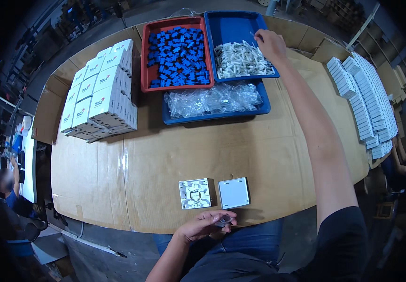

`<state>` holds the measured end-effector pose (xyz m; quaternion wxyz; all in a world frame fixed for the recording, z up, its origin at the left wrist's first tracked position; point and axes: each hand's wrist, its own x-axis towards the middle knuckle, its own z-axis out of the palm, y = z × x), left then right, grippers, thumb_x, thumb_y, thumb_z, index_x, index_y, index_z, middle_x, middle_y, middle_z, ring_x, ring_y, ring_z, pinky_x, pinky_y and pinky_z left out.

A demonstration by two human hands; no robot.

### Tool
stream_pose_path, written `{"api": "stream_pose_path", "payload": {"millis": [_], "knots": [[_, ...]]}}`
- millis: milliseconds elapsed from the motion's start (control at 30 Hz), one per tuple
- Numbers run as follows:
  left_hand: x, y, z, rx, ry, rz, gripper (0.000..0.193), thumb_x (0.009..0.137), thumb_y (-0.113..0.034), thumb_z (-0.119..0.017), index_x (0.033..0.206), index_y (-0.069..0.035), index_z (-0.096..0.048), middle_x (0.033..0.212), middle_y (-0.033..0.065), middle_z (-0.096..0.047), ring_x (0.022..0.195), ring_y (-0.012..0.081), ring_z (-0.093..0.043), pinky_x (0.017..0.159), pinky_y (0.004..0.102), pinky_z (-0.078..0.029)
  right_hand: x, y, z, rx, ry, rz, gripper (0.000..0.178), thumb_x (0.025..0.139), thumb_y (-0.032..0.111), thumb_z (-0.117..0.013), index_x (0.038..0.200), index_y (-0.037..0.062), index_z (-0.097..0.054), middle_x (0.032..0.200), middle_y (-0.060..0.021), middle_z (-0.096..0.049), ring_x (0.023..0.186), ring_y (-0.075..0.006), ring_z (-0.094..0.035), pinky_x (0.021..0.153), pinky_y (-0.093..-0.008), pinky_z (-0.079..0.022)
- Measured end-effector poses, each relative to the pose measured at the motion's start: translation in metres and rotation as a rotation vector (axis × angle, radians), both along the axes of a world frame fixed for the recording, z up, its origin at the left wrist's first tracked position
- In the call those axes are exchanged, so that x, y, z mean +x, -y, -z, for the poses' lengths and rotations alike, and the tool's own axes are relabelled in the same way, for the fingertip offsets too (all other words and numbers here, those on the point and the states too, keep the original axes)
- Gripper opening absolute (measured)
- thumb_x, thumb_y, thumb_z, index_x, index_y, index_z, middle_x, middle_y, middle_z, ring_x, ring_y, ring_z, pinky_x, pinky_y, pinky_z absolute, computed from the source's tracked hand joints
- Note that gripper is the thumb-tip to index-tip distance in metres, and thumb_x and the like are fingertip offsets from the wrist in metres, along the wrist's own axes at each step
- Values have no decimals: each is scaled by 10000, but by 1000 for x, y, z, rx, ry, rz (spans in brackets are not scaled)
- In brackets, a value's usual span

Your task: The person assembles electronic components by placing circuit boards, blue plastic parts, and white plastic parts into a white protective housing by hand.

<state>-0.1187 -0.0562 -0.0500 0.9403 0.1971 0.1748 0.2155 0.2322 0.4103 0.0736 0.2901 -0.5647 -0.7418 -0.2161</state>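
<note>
My left hand is near the table's front edge, its fingers curled round a small see-through plastic piece, perhaps a little bag. At the far right of the trays, my right hand is raised over a blue tray of small white plastic parts. Its fingertips are pinched together, with a thin pale bit at their tip, too small to name. Just beyond my left hand lie an opened square white housing with a round ring inside and, beside it, a flat square white cover.
Left of the blue tray, a red tray holds blue connector-like parts. A lower blue tray holds clear plastic bags. White boxes are stacked at left, rows of white units at right. Cardboard walls edge the table; a person sits far left.
</note>
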Motion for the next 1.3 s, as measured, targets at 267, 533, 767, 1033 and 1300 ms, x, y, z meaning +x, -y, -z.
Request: {"api": "stream_pose_path", "payload": {"millis": [267, 533, 767, 1033, 1300], "knots": [[-2, 5, 1, 72, 5, -24, 643, 1033, -407, -633, 1459, 62, -526, 1301, 143, -649, 1091, 202, -641, 1045, 353, -489, -49, 146, -98, -252, -1219, -779, 203, 1018, 192, -706, 1131, 28, -744, 1041, -87, -774, 759, -61, -626, 697, -216, -508], [-2, 15, -1, 57, -39, -88, 656, 1037, -476, -594, 1406, 64, -550, 1232, 133, -645, 1084, 219, -638, 1067, 394, -491, -56, 232, -110, -292, -1201, -798, 188, 1031, 185, -681, 1117, 26, -734, 1027, -101, -770, 767, -65, -629, 680, -220, -504], [-1, 22, 6, 134, -61, -207, 658, 1064, -522, -522, 1453, 9, -532, 1204, 98, -661, 1016, 216, -664, 1000, 385, -533, -76, 369, -13, -638, -1254, -569, 167, 1022, 130, -674, 1120, 9, -733, 954, -73, -737, 776, -79, -621, 686, -235, -495], [0, 16, 0, 106, -57, -189, 649, 1097, -514, -444, 1452, 23, -520, 1188, 71, -679, 1000, 191, -682, 986, 388, -545, -101, 481, 49, -817, -1095, -381, 141, 966, 26, -711, 1096, 8, -761, 893, 3, -740, 725, -45, -566, 645, -225, -445], [2, 19, 1, 165, -53, -172, 528, 1107, -447, -483, 1380, -6, -577, 1166, 65, -704, 974, 154, -694, 968, 352, -551, -108, 495, 31, -698, -596, -402, 143, 906, 25, -733, 1044, 23, -767, 947, -55, -695, 695, -169, -597, 649, -312, -479]]}}
